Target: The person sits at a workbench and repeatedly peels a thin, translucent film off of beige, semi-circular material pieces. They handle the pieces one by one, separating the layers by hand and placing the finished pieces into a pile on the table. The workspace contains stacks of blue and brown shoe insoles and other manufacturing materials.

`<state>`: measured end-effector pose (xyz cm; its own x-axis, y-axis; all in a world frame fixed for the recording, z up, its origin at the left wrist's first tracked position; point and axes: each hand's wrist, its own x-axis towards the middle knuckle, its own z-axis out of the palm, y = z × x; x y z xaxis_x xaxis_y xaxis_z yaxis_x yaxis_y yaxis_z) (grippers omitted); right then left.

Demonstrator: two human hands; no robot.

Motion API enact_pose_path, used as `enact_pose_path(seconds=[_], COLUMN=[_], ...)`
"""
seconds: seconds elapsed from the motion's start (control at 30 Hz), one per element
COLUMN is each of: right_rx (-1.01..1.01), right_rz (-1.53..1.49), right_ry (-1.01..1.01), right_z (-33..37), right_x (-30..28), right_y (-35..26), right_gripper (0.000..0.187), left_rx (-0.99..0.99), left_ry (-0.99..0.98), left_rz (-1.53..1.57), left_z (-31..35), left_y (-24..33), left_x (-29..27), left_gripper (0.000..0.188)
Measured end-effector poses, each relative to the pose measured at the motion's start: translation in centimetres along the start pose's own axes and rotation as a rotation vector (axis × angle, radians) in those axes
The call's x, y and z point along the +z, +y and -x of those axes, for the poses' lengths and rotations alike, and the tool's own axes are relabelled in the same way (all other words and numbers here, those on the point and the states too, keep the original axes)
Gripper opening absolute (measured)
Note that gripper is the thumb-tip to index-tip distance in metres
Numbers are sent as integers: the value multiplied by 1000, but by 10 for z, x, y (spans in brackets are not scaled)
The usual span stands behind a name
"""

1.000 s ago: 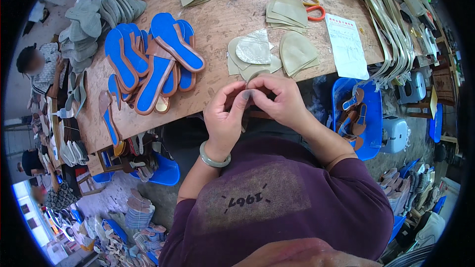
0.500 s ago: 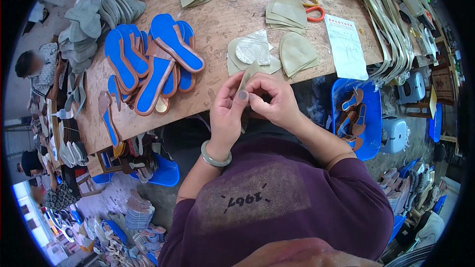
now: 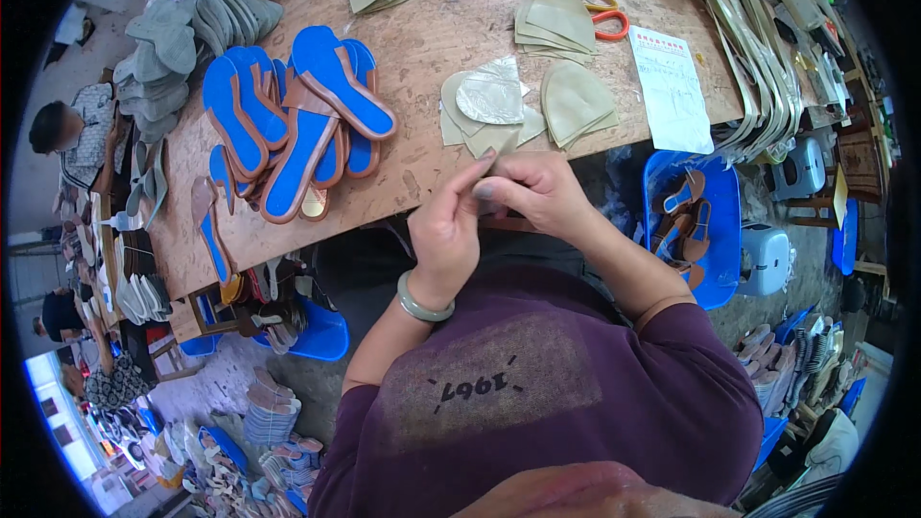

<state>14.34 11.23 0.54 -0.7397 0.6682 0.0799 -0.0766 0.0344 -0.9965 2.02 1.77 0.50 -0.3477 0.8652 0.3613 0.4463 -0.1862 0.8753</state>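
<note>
A: How gripped?

B: Bunched at the fingertips, left hand (image 3: 447, 219) against right hand (image 3: 539, 194); impossible to tell how far closed, or on what.

A: Where to find the rounded sheets (image 3: 453, 115)?

B: Just beyond, on the table (image 3: 422, 58); in the fan (image 3: 576, 104), lengthwise far to near, closer to the right hand.

A: Room?

B: Leftward, short of the blue insoles (image 3: 297, 158).

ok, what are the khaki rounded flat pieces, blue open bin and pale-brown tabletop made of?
Khaki rounded flat pieces: possibly faux leather or coated fabric; thin, matte, even-coloured.
Blue open bin: likely plastic; smooth, slightly glossy, one uniform colour.
Pale-brown tabletop: probably wood or board; dull, blotchy, worn surface.
</note>
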Motion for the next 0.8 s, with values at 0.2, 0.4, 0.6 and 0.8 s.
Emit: enact_pose_path(seconds=[0.2,0.4,0.6,0.8], right_rx=[-75,-58,78,327], right_rz=[336,322,311,1285], right_ry=[-2,-18,-26,-43], right_z=[32,55,81,96], right_x=[-26,-52,-92,-137], right_y=[18,22,67,115], right_gripper=[28,32,35,28], left_rx=[-196,-255,-330,-330], left_ry=[8,-10,88,108], left_rz=[378,396,398,344], left_z=[-10,-18,-32,-40], left_y=[-13,-14,-41,-44], left_x=[-10,-13,-18,-22], left_gripper=[24,21,24,24])
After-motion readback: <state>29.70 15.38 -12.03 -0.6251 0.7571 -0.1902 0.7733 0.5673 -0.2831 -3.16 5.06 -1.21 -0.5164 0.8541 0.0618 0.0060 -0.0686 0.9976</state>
